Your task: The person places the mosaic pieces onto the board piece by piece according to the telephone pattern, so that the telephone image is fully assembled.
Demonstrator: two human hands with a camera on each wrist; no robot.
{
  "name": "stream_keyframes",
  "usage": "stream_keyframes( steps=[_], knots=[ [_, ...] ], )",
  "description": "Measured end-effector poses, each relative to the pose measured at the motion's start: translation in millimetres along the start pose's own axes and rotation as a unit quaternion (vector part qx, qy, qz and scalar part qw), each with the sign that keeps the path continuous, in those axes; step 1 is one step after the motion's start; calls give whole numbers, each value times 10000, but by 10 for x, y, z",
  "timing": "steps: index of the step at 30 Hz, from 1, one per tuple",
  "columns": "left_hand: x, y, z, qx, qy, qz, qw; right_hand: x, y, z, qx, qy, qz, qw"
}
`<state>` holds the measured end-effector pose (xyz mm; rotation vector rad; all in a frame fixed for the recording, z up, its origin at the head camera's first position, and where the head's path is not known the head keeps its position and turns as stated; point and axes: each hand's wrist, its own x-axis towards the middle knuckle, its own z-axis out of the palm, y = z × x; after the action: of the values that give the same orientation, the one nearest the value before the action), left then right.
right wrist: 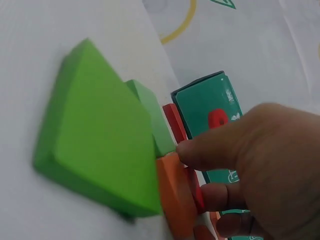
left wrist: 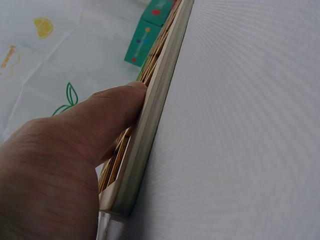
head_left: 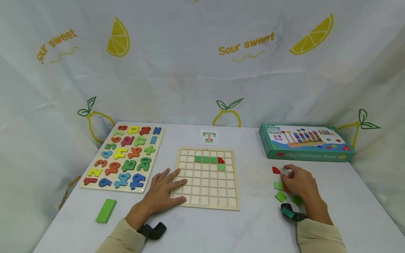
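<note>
My left hand (head_left: 162, 191) rests with spread fingers on the left edge of a gridded wooden board (head_left: 235, 208). In the left wrist view, the thumb (left wrist: 110, 112) presses the board's rim. Upper cells of the board hold green tiles (head_left: 205, 160) and a red quarter-circle piece (head_left: 220, 160). My right hand (head_left: 302, 182) is over loose pieces at the right, its fingers bent. The right wrist view shows its thumb beside an orange piece (right wrist: 176, 192), and fingertips at a red piece (right wrist: 195, 189); I cannot tell whether it is pinched. Another red quarter-circle (head_left: 276, 170) lies just left of the hand.
Loose green tiles (head_left: 280, 196) lie around the right hand. Behind it stands a green game box (head_left: 310, 154). A pattern card (head_left: 209, 137) lies beyond the board. At the left are a number puzzle board (head_left: 124, 160) and a green block (head_left: 105, 211).
</note>
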<state>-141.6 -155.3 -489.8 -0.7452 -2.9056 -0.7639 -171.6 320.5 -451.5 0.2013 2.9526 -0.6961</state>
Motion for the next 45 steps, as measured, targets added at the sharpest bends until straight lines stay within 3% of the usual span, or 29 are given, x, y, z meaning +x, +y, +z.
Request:
stream_keyframes(
  steps=[6, 10, 17, 23, 27, 30, 35, 39, 42, 45],
  knots=[
    [-1, -1, 1, 56, -33, -40, 10000, 3, 40, -24, 277, -112, 131, 9995],
    [-2, -5, -5, 10, -24, -11, 10000, -25, 98, -69, 472, -350, -117, 9982],
    [1, -21, -3, -5, -22, 21, 10000, -20, 165, -78, 299, -434, -616, 9967],
    [-2, -27, -6, 4, -39, -21, 10000, -1, 185, -11, 381, -262, -951, 9944],
    [3, -18, -7, -60, -13, -17, 10000, -36, 159, -37, 407, -95, -741, 9964],
    [7, -7, -4, -106, -10, -5, 9999, -94, 113, -96, 465, 370, -730, 9956],
    [16, 2, 8, -80, -59, -11, 9999, -189, -27, -227, 554, 1398, -1431, 9782],
    [12, 3, 10, -39, -24, -10, 10000, -214, -220, -317, 642, 1982, -2293, 9508],
    [5, 4, 3, -51, 24, -31, 10000, -215, -413, -355, 804, 2169, -2786, 9321],
    [4, 2, 2, -58, 15, -46, 10000, -211, -608, -358, 949, 2106, -2969, 9265]
  ],
)
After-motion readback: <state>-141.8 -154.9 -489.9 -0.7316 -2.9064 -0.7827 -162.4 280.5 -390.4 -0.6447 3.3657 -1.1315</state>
